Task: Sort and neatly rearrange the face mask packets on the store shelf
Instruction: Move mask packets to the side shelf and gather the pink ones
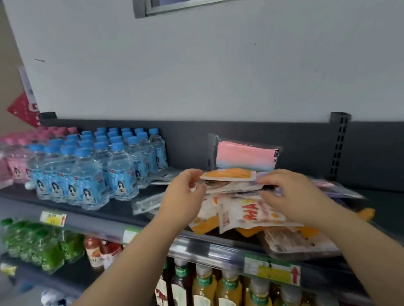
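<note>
left hand pinches the orange mask packet at its nine o'clock edge; right hand presses the slippery, floppy pile flat.

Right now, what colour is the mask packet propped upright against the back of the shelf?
The upright packet shows pink fading to light blue, in clear wrapping; best seen in the head view.

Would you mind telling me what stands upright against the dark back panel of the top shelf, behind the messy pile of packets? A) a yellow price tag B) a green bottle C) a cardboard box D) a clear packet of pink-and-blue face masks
D: the clear packet of pink-and-blue face masks leans upright against the dark back panel, behind the loose pile of orange-and-white packets.
</note>
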